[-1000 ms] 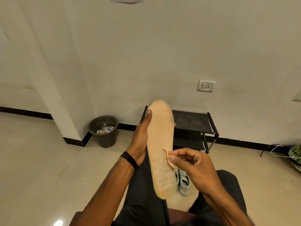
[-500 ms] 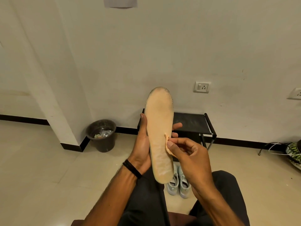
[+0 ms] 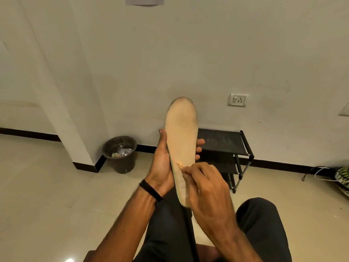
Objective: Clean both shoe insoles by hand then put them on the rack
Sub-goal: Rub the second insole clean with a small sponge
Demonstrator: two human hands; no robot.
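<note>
A pale tan shoe insole (image 3: 182,137) stands upright in front of me, toe end up. My left hand (image 3: 162,163) grips it from behind, thumb along its left edge and fingertips showing past its right edge. My right hand (image 3: 205,188) pinches a small orange scrap of cloth (image 3: 179,164) and presses it against the insole's lower middle. The right hand hides the insole's heel end. A black shoe rack (image 3: 226,146) stands against the wall behind the insole. The other insole is not in view.
A dark waste bin (image 3: 120,154) with scraps inside sits by the pillar at the left. A wall socket (image 3: 238,100) is above the rack. Cables and a green-patterned item (image 3: 342,178) lie on the floor at the far right. My dark-trousered knees fill the bottom.
My right hand has slid left and down across the insole with the cloth scrap. The left hand has kept the insole upright. The light shoes on the floor are now hidden.
</note>
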